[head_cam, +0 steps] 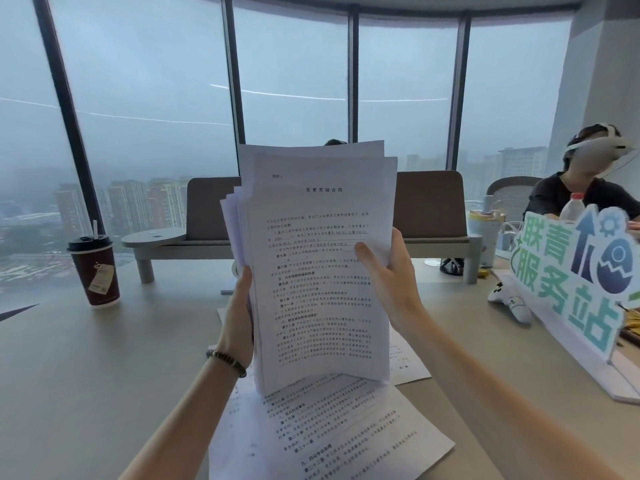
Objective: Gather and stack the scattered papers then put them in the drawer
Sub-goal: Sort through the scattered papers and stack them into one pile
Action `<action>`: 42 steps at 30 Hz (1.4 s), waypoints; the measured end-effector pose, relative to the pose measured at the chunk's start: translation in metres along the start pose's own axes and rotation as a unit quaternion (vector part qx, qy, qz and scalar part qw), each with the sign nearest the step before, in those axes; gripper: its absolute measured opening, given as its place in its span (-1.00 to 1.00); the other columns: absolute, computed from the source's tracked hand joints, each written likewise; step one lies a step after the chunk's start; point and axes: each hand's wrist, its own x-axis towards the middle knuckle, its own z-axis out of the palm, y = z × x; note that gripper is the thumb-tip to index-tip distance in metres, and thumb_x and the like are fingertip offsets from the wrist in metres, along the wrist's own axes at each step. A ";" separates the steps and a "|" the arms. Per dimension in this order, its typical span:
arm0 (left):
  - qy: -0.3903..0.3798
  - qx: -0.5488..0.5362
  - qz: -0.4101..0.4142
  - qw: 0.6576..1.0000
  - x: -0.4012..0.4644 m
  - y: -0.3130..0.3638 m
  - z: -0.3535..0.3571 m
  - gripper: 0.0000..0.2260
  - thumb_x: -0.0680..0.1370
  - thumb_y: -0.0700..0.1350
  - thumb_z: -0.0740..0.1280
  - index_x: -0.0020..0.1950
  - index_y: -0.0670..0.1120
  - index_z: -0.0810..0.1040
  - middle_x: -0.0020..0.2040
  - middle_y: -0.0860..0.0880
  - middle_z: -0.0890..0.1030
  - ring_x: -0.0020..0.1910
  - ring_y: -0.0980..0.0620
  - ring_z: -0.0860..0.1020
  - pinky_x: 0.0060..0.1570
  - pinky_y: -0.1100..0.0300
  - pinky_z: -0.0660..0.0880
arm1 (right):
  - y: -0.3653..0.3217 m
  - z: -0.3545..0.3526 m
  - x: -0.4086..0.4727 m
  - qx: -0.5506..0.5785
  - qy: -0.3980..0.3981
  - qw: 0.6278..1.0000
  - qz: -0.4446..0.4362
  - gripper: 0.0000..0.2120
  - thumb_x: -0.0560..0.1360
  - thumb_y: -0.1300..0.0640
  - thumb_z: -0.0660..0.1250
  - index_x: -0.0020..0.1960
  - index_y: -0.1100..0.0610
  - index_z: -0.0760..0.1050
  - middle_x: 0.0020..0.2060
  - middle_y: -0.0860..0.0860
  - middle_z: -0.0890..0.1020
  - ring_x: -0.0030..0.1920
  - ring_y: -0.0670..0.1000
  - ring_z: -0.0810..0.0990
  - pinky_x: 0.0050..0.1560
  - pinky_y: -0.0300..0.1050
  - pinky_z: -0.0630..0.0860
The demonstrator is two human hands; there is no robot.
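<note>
Paper stack point(322, 271) upright on desk point(86, 375) | light, floppy, slick, uneven | left hand point(239, 317) + right hand point(391, 282) clamp side edges | I'd keep grip mid-height | loose sheets point(329, 427) near.

Your stack of papers point(320, 271) is white with black printed text, as are the loose sheets point(325, 431) lying at the near edge of the pale grey-beige table point(86, 375). Your bracelet point(227, 361) is dark, banded with brown. Toward the table's left edge, the cup point(95, 271) is maroon with a black lid. At the right edge, the sign point(571, 285) shows teal characters on white.
</note>
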 end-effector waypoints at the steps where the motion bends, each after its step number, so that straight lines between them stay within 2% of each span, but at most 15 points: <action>1: 0.006 0.005 0.005 1.000 0.000 0.002 0.000 -0.60 0.63 0.14 0.05 0.27 -0.01 0.54 0.19 -0.10 0.66 0.13 -0.09 0.64 0.02 0.01 0.62 | -0.001 0.000 0.001 -0.002 -0.002 1.000 -0.002 -0.69 0.58 0.05 0.35 0.27 -0.11 0.37 0.07 -0.16 0.65 0.05 -0.08 0.67 0.08 0.16 0.64; 3: 0.023 0.020 0.026 0.999 0.001 0.007 -0.001 -0.59 0.63 0.15 0.09 0.31 -0.03 0.52 0.19 -0.11 0.65 0.14 -0.10 0.64 0.04 -0.02 0.60 | -0.004 0.001 0.004 -0.008 -0.006 1.000 -0.007 -0.61 0.57 0.01 0.35 0.34 -0.17 0.32 0.13 -0.15 0.62 0.07 -0.07 0.66 0.08 0.15 0.65; 6: 0.028 0.071 0.067 0.995 0.003 0.012 -0.003 -0.43 0.46 0.22 0.38 0.34 -0.09 0.50 0.19 -0.14 0.65 0.15 -0.17 0.63 0.11 -0.11 0.56 | -0.009 0.002 0.008 -0.013 -0.005 1.000 -0.020 -0.43 0.50 -0.10 0.37 0.42 -0.32 0.22 0.27 -0.12 0.54 0.16 -0.04 0.63 0.11 0.16 0.63; 8: 0.020 0.123 0.085 0.989 0.004 0.011 0.000 -0.50 0.42 0.08 0.50 0.28 -0.11 0.52 0.12 -0.11 0.68 0.09 -0.14 0.65 0.04 -0.08 0.60 | -0.010 0.003 0.011 -0.013 -0.012 0.999 -0.028 -0.37 0.52 -0.07 0.38 0.48 -0.30 0.16 0.25 -0.11 0.56 0.16 -0.03 0.63 0.09 0.11 0.64; 12: 0.096 0.207 0.123 0.966 0.007 0.006 0.015 -0.91 0.47 -0.14 0.48 -0.06 0.00 0.64 -0.10 -0.01 0.71 -0.06 -0.08 0.69 -0.15 0.07 0.65 | -0.008 0.009 0.013 -0.024 0.009 0.999 -0.032 -0.50 0.59 0.14 0.28 0.41 -0.23 0.21 0.19 -0.06 0.57 0.11 0.00 0.64 0.03 0.13 0.66; 19: 0.106 0.180 0.135 0.969 0.009 0.015 0.029 -0.94 0.47 -0.15 0.48 -0.09 -0.03 0.64 -0.10 -0.03 0.71 -0.11 -0.03 0.69 -0.16 0.08 0.65 | -0.018 0.004 0.016 -0.004 0.039 0.997 -0.059 -0.55 0.56 0.16 0.28 0.36 -0.16 0.26 0.14 -0.14 0.57 0.14 0.00 0.61 0.12 0.20 0.61; 23: 0.072 0.135 0.070 0.986 0.011 0.019 0.022 -0.86 0.50 -0.14 0.45 0.05 -0.10 0.64 -0.03 -0.09 0.72 -0.05 -0.10 0.69 -0.06 -0.01 0.64 | -0.019 -0.004 0.020 -0.010 0.009 0.998 -0.059 -0.30 0.52 0.09 0.40 0.49 -0.24 0.10 0.27 -0.14 0.56 0.23 -0.05 0.58 0.25 0.16 0.55; 27: 0.043 0.135 0.034 0.989 0.009 0.016 0.015 -0.82 0.49 -0.17 0.44 0.09 -0.10 0.63 -0.01 -0.09 0.72 -0.02 -0.12 0.69 -0.04 -0.02 0.63 | -0.031 -0.009 0.029 -0.038 -0.002 0.993 -0.114 -0.14 0.53 0.12 0.40 0.51 -0.41 -0.08 0.45 -0.04 0.43 0.35 0.05 0.51 0.36 0.26 0.44; 29: 0.034 0.136 0.022 0.990 0.008 0.015 0.013 -0.83 0.49 -0.19 0.43 0.08 -0.09 0.63 -0.01 -0.08 0.72 -0.02 -0.12 0.69 -0.04 -0.02 0.63 | -0.040 -0.011 0.035 -0.067 -0.006 0.986 -0.154 -0.15 0.53 0.17 0.36 0.50 -0.43 -0.05 0.47 -0.07 0.39 0.37 -0.04 0.47 0.35 0.10 0.46; 31: 0.024 0.139 0.013 0.990 0.008 0.014 0.011 -0.81 0.49 -0.21 0.43 0.10 -0.09 0.62 0.01 -0.09 0.72 0.00 -0.13 0.68 -0.01 -0.06 0.62 | -0.045 -0.012 0.038 -0.110 -0.013 0.976 -0.187 -0.24 0.56 0.21 0.33 0.51 -0.37 0.06 0.38 -0.22 0.37 0.27 -0.45 0.34 0.28 -0.42 0.32; 32: 0.023 0.142 0.011 0.990 0.009 0.013 0.010 -0.80 0.49 -0.20 0.43 0.10 -0.09 0.62 0.01 -0.09 0.72 0.00 -0.13 0.68 0.01 -0.07 0.61 | -0.046 -0.013 0.038 -0.142 -0.011 0.970 -0.198 -0.34 0.58 0.21 0.31 0.49 -0.32 0.17 0.29 -0.20 0.41 0.16 -0.53 0.32 0.16 -0.54 0.27; 33: 0.024 0.145 0.009 0.989 0.010 0.013 0.009 -0.80 0.49 -0.20 0.44 0.10 -0.09 0.63 0.01 -0.09 0.72 0.01 -0.13 0.68 0.01 -0.08 0.61 | -0.045 -0.013 0.039 -0.171 -0.005 0.964 -0.202 -0.46 0.58 0.18 0.30 0.45 -0.27 0.30 0.20 -0.14 0.45 0.09 -0.49 0.36 0.10 -0.54 0.28; 36: 0.024 0.156 0.006 0.987 0.012 0.013 0.007 -0.81 0.48 -0.19 0.45 0.08 -0.08 0.64 0.00 -0.09 0.72 0.01 -0.15 0.68 0.04 -0.10 0.61 | -0.036 -0.015 0.042 -0.199 0.032 0.962 -0.186 -0.70 0.58 0.11 0.31 0.27 -0.16 0.50 0.06 -0.04 0.49 0.06 -0.29 0.46 0.16 -0.16 0.48; 39: 0.022 0.174 0.009 0.984 0.013 0.013 0.006 -0.80 0.46 -0.16 0.47 0.07 -0.08 0.65 -0.01 -0.08 0.72 0.00 -0.13 0.68 0.07 -0.12 0.60 | -0.028 -0.017 0.042 -0.136 0.039 0.976 -0.166 -0.57 0.56 0.10 0.35 0.35 -0.22 0.38 0.13 -0.06 0.56 0.13 -0.11 0.56 0.22 0.04 0.52; 42: 0.015 0.175 0.012 0.984 0.012 0.012 0.006 -0.81 0.47 -0.16 0.46 0.08 -0.07 0.64 -0.01 -0.07 0.72 -0.02 -0.12 0.69 0.05 -0.13 0.60 | -0.024 -0.019 0.037 0.052 -0.001 0.997 -0.053 -0.34 0.52 0.10 0.46 0.44 -0.20 0.16 0.03 0.00 0.67 0.02 0.00 0.69 0.02 -0.02 0.65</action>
